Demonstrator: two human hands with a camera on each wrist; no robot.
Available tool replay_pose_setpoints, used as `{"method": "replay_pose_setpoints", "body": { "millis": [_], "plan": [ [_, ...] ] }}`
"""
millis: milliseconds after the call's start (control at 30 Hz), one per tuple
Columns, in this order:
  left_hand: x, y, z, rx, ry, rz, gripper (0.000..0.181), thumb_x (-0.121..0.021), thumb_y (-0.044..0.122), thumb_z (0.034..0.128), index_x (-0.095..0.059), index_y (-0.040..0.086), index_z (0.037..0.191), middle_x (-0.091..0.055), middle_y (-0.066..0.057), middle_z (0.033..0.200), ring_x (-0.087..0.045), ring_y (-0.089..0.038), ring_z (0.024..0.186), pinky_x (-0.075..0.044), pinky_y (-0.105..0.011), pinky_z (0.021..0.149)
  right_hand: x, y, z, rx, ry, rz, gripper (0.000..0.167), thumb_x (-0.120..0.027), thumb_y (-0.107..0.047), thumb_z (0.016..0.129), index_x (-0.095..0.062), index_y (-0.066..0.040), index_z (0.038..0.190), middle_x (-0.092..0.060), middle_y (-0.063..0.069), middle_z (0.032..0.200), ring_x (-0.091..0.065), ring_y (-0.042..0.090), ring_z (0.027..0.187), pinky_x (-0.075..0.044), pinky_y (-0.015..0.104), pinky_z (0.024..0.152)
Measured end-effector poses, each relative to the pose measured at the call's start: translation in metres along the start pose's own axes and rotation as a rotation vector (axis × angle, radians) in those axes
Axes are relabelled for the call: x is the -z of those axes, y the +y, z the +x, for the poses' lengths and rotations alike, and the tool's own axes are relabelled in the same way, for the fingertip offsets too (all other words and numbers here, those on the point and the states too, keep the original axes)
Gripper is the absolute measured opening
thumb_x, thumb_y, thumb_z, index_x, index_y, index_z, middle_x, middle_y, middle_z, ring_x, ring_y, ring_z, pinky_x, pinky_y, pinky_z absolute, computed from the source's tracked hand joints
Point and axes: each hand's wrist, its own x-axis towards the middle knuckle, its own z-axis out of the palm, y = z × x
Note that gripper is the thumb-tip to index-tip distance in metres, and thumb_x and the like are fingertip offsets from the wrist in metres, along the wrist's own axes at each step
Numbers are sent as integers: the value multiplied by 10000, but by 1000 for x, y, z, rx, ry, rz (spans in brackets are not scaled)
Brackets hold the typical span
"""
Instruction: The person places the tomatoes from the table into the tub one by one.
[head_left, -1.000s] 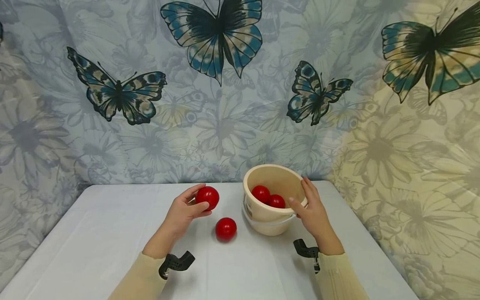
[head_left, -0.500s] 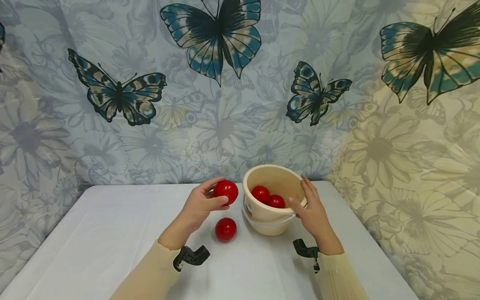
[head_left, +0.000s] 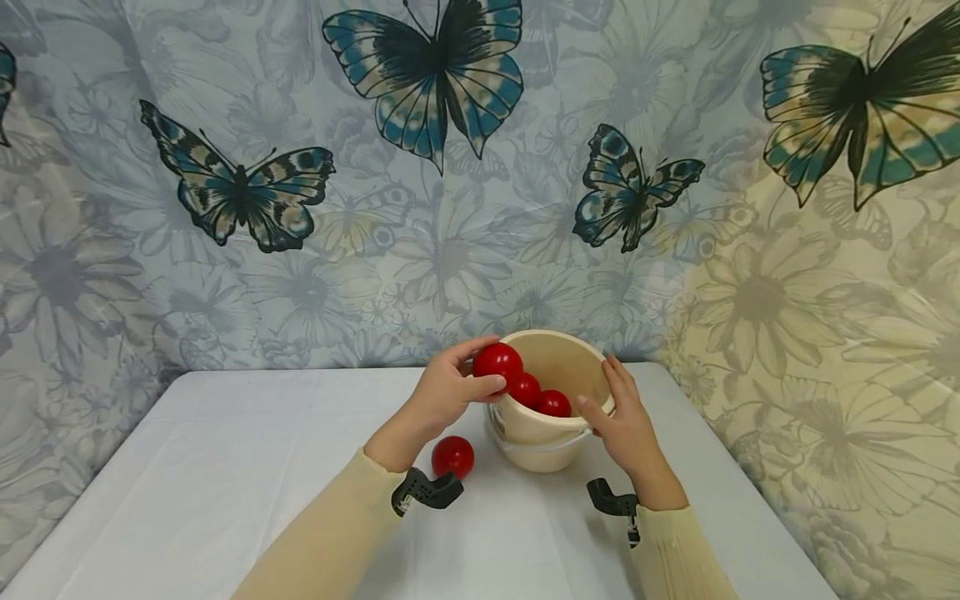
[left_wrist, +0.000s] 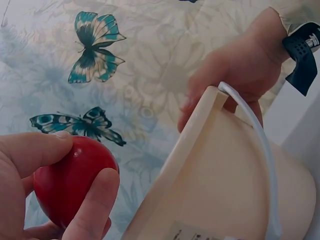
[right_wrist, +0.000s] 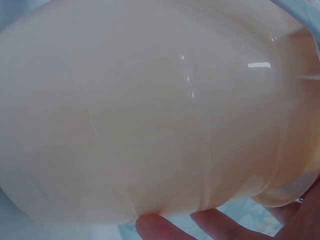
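My left hand (head_left: 442, 390) holds a shiny red ball (head_left: 498, 365) between thumb and fingers, at the left rim of a cream bucket (head_left: 536, 437). In the left wrist view the same ball (left_wrist: 75, 180) shows between the fingertips, apart from the bucket wall (left_wrist: 225, 175). With its thumb over the rim and its fingers outside, my right hand (head_left: 626, 421) grips the bucket's right side. Two red balls lie inside the bucket, one of them (head_left: 553, 403) nearer the right hand. The right wrist view is mostly filled by the bucket's outer wall (right_wrist: 140, 115).
Another red ball (head_left: 452, 457) sits on the white-covered table (head_left: 247, 458), left of the bucket and close by the left wrist's black camera mount (head_left: 427, 489). A white bail handle (head_left: 543, 447) hangs down the bucket's front. Behind the table rises a butterfly-patterned cloth (head_left: 450, 250).
My left hand has carried its red ball rightward and slightly up, from beside the bucket to its left rim. The right hand and the bucket have stayed in place.
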Motion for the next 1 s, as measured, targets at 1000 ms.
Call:
{"method": "replay_pose_setpoints", "body": {
  "millis": [1000],
  "plan": [
    [-37, -9, 31, 50, -11, 164, 567, -772, 70, 870, -600, 221, 1390, -624, -60, 1154, -629, -219, 1030, -603, -330, 764, 0, -3, 0, -3, 0, -9, 840, -631, -395, 974, -188, -25, 1584, -98, 113, 1639, -392, 480, 1306, -615, 422, 659]
  ]
}}
